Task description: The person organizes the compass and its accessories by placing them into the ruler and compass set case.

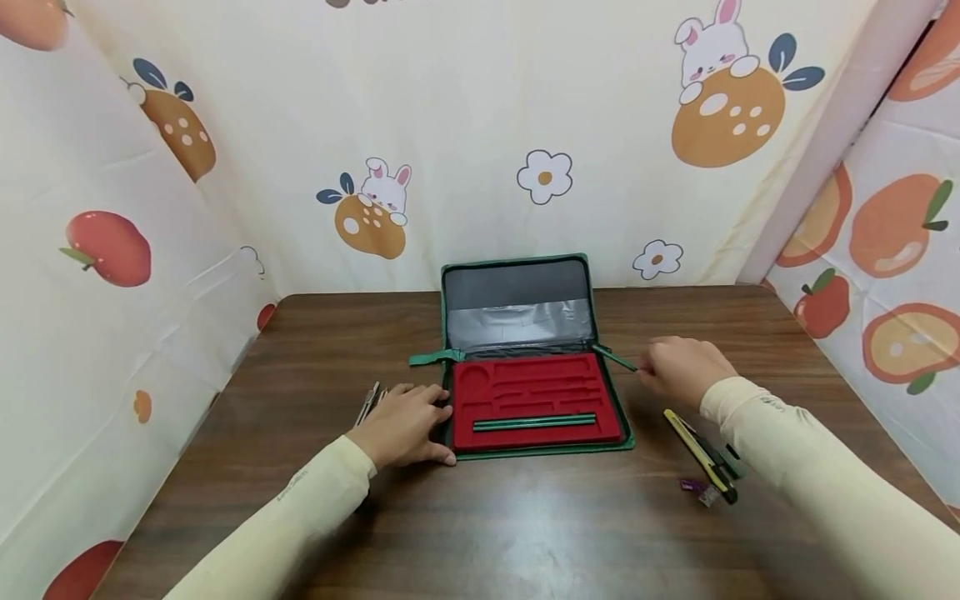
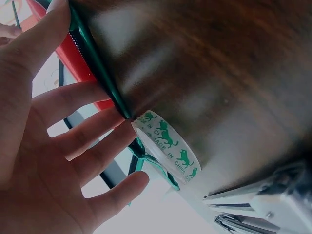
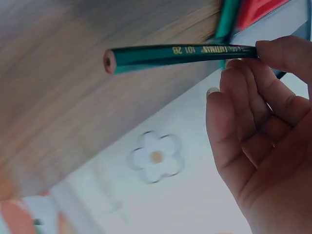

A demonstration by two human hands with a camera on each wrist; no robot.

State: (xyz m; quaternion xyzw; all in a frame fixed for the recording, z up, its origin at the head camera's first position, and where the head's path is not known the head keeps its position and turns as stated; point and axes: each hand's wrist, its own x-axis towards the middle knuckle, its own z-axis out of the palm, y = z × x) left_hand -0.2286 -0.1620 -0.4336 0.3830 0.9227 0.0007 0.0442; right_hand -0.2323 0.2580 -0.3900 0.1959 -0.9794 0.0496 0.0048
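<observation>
A green zip case [image 1: 596,448] lies unfolded on the table, with a red moulded tray [image 1: 540,398] of shaped recesses in its lower half. Green pencils [image 1: 534,423] lie along the tray's front slot. My left hand [image 1: 408,423] rests at the case's left edge, fingers spread; in the left wrist view a roll of tape [image 2: 168,146] with green animal prints stands right at its fingertips. My right hand [image 1: 682,367] pinches another green pencil [image 3: 180,57] by one end, beside the case's right side. This pencil's flat, unsharpened end points away from the fingers.
Metal drawing tools [image 1: 367,402] lie left of the case, partly behind my left hand. A green strap [image 1: 435,358] sticks out from the case's left side. Near my right forearm lie a yellow cutter knife [image 1: 699,450] and a small purple piece [image 1: 692,485]. Patterned cloth [image 1: 480,125] encloses the table.
</observation>
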